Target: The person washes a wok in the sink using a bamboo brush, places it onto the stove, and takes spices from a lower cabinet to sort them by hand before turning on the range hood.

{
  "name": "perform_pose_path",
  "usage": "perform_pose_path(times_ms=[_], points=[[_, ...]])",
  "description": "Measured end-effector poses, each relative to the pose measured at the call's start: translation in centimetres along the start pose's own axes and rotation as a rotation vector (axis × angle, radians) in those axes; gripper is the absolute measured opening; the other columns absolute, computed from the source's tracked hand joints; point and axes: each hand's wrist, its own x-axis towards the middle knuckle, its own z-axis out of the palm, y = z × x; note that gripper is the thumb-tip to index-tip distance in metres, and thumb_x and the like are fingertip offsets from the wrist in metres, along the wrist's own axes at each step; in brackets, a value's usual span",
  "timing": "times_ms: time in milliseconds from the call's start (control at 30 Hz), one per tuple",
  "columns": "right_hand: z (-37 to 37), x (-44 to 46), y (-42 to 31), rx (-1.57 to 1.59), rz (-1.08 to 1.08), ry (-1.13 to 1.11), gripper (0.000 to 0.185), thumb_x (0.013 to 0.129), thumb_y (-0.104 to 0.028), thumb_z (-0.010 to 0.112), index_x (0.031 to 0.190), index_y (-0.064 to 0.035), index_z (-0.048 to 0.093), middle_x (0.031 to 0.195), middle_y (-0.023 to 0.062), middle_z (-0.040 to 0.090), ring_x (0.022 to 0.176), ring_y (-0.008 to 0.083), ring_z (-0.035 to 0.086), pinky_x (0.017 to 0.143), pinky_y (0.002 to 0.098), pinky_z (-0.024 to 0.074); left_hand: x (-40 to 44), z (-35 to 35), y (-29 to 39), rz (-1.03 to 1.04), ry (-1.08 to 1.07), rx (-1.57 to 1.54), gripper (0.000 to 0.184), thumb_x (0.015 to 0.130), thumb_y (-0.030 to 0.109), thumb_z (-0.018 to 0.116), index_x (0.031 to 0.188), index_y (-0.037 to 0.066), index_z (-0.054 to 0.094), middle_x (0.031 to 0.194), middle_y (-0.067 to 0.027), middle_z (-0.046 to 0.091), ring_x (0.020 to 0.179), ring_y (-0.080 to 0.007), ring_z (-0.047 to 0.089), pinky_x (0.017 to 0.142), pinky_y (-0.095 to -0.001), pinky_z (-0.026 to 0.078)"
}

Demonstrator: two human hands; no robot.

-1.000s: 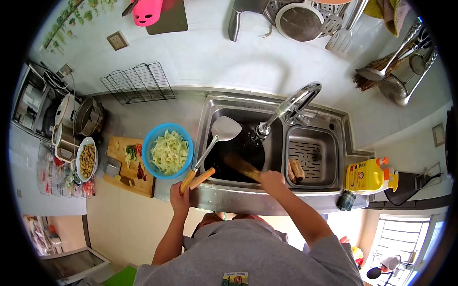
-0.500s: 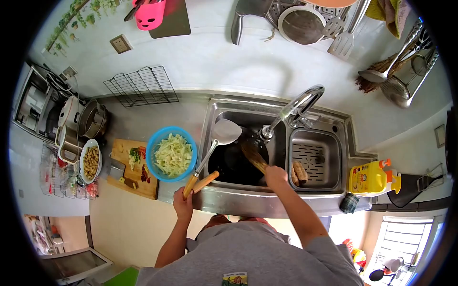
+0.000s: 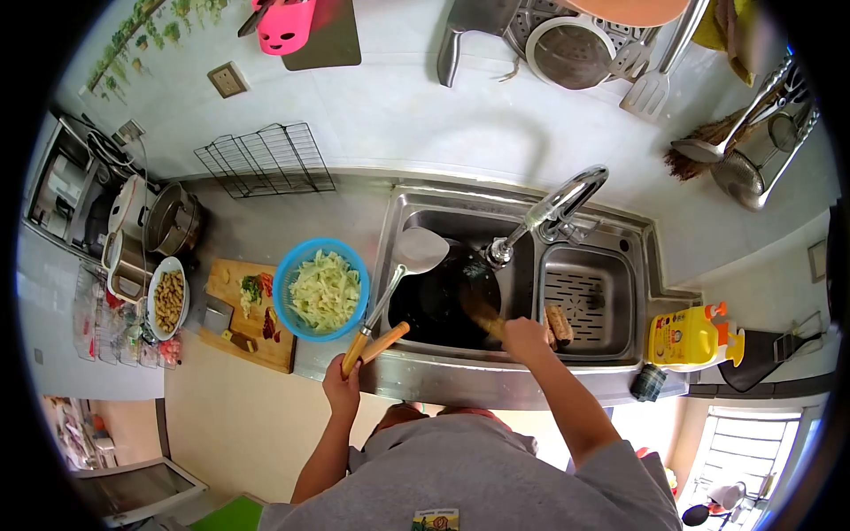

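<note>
My left hand [image 3: 341, 380] is closed round the wooden handle of a metal wok spatula [image 3: 421, 250], whose blade lies over the left sink basin [image 3: 403, 212]. A second wooden handle [image 3: 387, 340] runs from the black wok [image 3: 434, 305] in that basin towards the same hand; whether my fingers also grip it, I cannot tell. My right hand [image 3: 526, 340] is closed on a bamboo wok brush [image 3: 482, 314], its bristles blurred inside the wet wok. Above the wok stands the tap [image 3: 567, 195].
On the left are a blue basket [image 3: 282, 305] of shredded cabbage, a cutting board [image 3: 226, 274] with a cleaver, and a bowl of peanuts [image 3: 168, 299]. The right basin [image 3: 611, 327] holds brownish pieces [image 3: 558, 326]. A yellow bottle [image 3: 677, 336] stands at far right.
My right hand and the wok brush have moved slightly right and down within the wok. My left hand keeps its grip, and the view has shifted a little.
</note>
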Motion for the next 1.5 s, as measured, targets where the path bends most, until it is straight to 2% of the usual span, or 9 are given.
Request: perform_pose_path(times_ms=[100,233,333,600,833,1000,1133,1267,1500], points=[[-3.3,-3.6,-2.2,0.098,-0.254,-0.06,0.033,0.075,-0.028,0.068,0.102,-0.0096,0.067,0.094,0.0148,0.067,0.088,0.0324,0.066,0.075,0.0421,0.0534,-0.2,0.1,0.0,-0.018,-0.012,-0.036,0.021,0.083,0.013,0.066,0.1,0.001,0.059,0.084,-0.0138,0.063,0.075,-0.0263,0.061,0.069,-0.0331,0.048],[-1.5,0.5,-4.7,0.273,-0.253,0.124,0.022,0.082,-0.019,0.058,0.096,-0.0054,0.068,0.094,0.0136,0.068,0.089,0.0307,0.066,0.075,0.0398,0.0541,-0.1,-0.1,0.4,-0.02,-0.014,-0.019,0.022,0.083,0.013,0.066,0.1,0.001,0.059,0.083,-0.0139,0.062,0.074,-0.0264,0.061,0.069,-0.0332,0.048],[0.3,3.5,-3.6,0.124,0.068,0.079,0.028,0.078,-0.03,0.067,0.097,-0.0094,0.068,0.092,0.0142,0.068,0.089,0.032,0.066,0.075,0.0422,0.0536,-0.1,-0.2,-0.5,0.056,-0.006,-0.039,0.022,0.083,0.013,0.066,0.1,0.001,0.059,0.084,-0.0142,0.062,0.074,-0.0262,0.06,0.069,-0.0331,0.048],[-0.8,-0.3,-6.1,0.267,-0.24,0.11,0.032,0.077,-0.033,0.066,0.103,-0.0146,0.066,0.087,0.0175,0.067,0.083,0.0355,0.065,0.075,0.0461,0.0527,-0.6,0.1,-0.2,-0.018,0.002,-0.038,0.023,0.084,0.014,0.066,0.101,0.001,0.059,0.085,-0.014,0.063,0.076,-0.0255,0.061,0.07,-0.0329,0.048],[1.3,3.1,0.5,0.075,0.078,0.084,0.029,0.075,-0.028,0.068,0.097,-0.0096,0.067,0.088,0.0154,0.067,0.084,0.0326,0.066,0.072,0.044,0.0537,-0.6,0.2,-0.1,0.003,0.019,-0.043,0.022,0.084,0.013,0.066,0.1,0.0,0.059,0.084,-0.0133,0.062,0.074,-0.0241,0.06,0.069,-0.0318,0.048],[-2.1,-2.3,1.1,0.12,-0.379,0.014,0.039,0.071,-0.026,0.07,0.108,-0.0119,0.067,0.094,0.0162,0.067,0.086,0.0338,0.065,0.079,0.0403,0.0518,-1.0,0.3,0.2,0.013,0.029,-0.06,0.021,0.084,0.012,0.066,0.1,0.0,0.059,0.082,-0.0127,0.062,0.072,-0.022,0.059,0.068,-0.0308,0.047],[-4.3,-1.6,0.4,0.318,-0.429,-0.022,0.041,0.067,-0.028,0.073,0.106,-0.0154,0.067,0.094,0.016,0.067,0.089,0.0304,0.064,0.079,0.0372,0.0515,-0.7,0.2,0.1,-0.014,0.016,-0.088,0.021,0.084,0.012,0.066,0.1,0.0,0.059,0.082,-0.0127,0.062,0.072,-0.0222,0.059,0.068,-0.0309,0.047],[-9.4,-2.3,2.6,0.214,-0.244,-0.266,0.04,0.066,-0.029,0.074,0.102,-0.0133,0.069,0.093,0.0149,0.067,0.089,0.0295,0.065,0.075,0.0376,0.0532,-0.6,0.2,0.8,0.011,0.021,-0.089,0.022,0.084,0.012,0.066,0.1,0.0,0.059,0.082,-0.0117,0.062,0.073,-0.0205,0.059,0.069,-0.03,0.047],[-7.0,2.2,2.7,-0.259,-0.022,0.156,0.015,0.078,-0.014,0.061,0.089,-0.0095,0.071,0.087,0.0097,0.069,0.081,0.0265,0.068,0.066,0.0364,0.0547,-0.9,0.5,-0.2,-0.034,0.03,-0.123,0.022,0.084,0.011,0.066,0.101,-0.001,0.059,0.085,-0.0117,0.062,0.077,-0.0194,0.06,0.071,-0.0296,0.047]])
